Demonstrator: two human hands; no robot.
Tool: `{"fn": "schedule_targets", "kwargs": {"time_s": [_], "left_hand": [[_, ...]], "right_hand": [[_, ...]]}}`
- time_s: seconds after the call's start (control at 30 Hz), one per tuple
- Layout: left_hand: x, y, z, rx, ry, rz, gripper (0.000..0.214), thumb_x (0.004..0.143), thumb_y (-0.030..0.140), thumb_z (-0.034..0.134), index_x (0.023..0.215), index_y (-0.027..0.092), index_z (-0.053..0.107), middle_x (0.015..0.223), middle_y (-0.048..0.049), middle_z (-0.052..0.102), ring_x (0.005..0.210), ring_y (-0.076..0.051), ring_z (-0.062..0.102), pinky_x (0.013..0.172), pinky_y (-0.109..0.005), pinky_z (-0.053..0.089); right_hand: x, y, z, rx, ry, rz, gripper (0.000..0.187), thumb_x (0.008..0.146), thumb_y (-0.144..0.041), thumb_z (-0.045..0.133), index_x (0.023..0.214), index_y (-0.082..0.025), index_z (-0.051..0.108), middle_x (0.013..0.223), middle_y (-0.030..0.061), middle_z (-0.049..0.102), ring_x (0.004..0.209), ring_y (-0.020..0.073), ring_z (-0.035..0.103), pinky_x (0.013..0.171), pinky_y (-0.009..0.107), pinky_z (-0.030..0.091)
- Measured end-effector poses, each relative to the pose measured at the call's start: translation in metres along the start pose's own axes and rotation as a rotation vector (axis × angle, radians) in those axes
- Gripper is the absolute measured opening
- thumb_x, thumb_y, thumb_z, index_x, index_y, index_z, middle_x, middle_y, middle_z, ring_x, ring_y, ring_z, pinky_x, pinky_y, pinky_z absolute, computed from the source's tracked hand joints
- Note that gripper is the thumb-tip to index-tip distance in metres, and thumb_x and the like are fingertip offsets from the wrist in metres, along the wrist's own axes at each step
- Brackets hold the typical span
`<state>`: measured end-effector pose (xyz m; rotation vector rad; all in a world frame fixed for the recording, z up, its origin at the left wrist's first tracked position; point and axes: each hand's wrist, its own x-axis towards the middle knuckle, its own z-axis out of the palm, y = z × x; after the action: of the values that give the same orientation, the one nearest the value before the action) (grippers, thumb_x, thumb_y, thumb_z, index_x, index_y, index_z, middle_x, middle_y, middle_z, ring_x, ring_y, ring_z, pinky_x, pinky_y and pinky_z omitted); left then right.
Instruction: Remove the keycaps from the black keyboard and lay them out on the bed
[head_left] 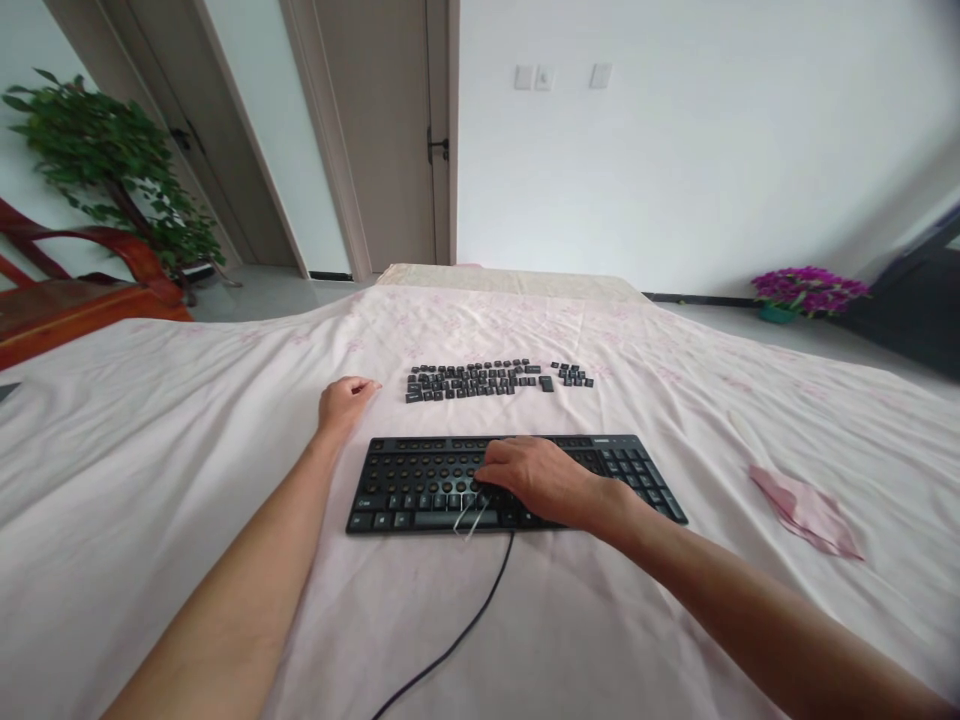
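Observation:
A black keyboard (427, 519) lies on the pale pink cloth; many middle and upper keys have no caps, leaving round mounts bare. Over its middle, my right hand (536, 475) is closed and bent down. Two thin pale wire prongs of a keycap puller (471, 520) stick out from under its fingers. The hand hides the keys beneath it. Beyond the keyboard, loose black keycaps (469, 382) are laid out in rows. To their left, my left hand (346, 402) rests on the cloth with its fingers curled, apart from both keycaps and keyboard; nothing shows in it.
The keyboard's cable (480, 612) runs toward me over the wrinkled cloth (600, 620). A folded pink cloth (810, 510) lies at the right. Farther off are a wooden chair (90, 290), a leafy plant (97, 150) and purple flowers (808, 288).

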<state>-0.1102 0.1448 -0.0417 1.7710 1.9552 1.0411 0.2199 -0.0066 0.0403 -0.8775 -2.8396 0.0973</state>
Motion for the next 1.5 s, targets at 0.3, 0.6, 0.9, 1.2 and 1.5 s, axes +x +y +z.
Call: {"fn": "schedule_targets", "kwargs": {"time_s": [0.3, 0.6, 0.9, 1.2, 1.5], "left_hand": [[-0.008, 0.003, -0.003, -0.007, -0.064, 0.027, 0.033, 0.070, 0.047, 0.060, 0.080, 0.019, 0.075, 0.095, -0.0032, 0.072, 0.090, -0.022, 0.062, 0.082, -0.026, 0.044], [-0.040, 0.060, 0.000, -0.112, -0.204, 0.190, 0.032, 0.079, 0.041, 0.055, 0.093, 0.020, 0.074, 0.099, -0.0042, 0.073, 0.087, -0.020, 0.064, 0.082, -0.027, 0.047], [-0.105, 0.144, 0.032, -0.263, -0.593, 0.526, 0.014, 0.080, 0.023, 0.061, 0.086, 0.021, 0.074, 0.089, -0.0016, 0.070, 0.081, -0.015, 0.063, 0.073, -0.025, 0.047], [-0.108, 0.143, 0.038, -0.237, -0.820, 0.723, 0.014, 0.082, 0.023, 0.063, 0.092, 0.024, 0.073, 0.088, 0.0006, 0.067, 0.087, -0.015, 0.061, 0.079, -0.023, 0.045], [-0.110, 0.139, 0.043, -0.040, -0.468, 0.776, 0.022, 0.087, 0.032, 0.059, 0.105, 0.025, 0.070, 0.103, -0.0051, 0.065, 0.101, -0.021, 0.055, 0.092, -0.035, 0.041]], "right_hand": [[-0.028, 0.026, -0.010, 0.375, 0.486, 0.503, 0.005, 0.085, -0.021, 0.057, 0.083, -0.018, 0.061, 0.081, 0.0029, 0.060, 0.072, 0.0148, 0.058, 0.067, 0.028, 0.048], [-0.044, 0.019, 0.009, 0.838, 0.541, 0.589, 0.029, 0.092, -0.043, 0.050, 0.090, -0.017, 0.063, 0.079, 0.0021, 0.059, 0.066, 0.0130, 0.060, 0.061, 0.026, 0.049], [-0.040, 0.007, 0.018, 0.750, 0.538, 0.324, 0.027, 0.098, -0.035, 0.042, 0.084, -0.019, 0.059, 0.086, 0.0040, 0.059, 0.070, 0.0126, 0.055, 0.069, 0.029, 0.048], [-0.028, 0.012, 0.023, 0.655, 0.468, 0.171, 0.028, 0.099, -0.033, 0.037, 0.078, -0.021, 0.050, 0.083, 0.0039, 0.058, 0.079, 0.0157, 0.055, 0.078, 0.033, 0.049], [-0.032, 0.016, 0.034, 0.670, 0.505, 0.213, 0.027, 0.100, -0.031, 0.035, 0.081, -0.020, 0.051, 0.083, 0.0028, 0.055, 0.074, 0.0138, 0.053, 0.074, 0.029, 0.047]]}}
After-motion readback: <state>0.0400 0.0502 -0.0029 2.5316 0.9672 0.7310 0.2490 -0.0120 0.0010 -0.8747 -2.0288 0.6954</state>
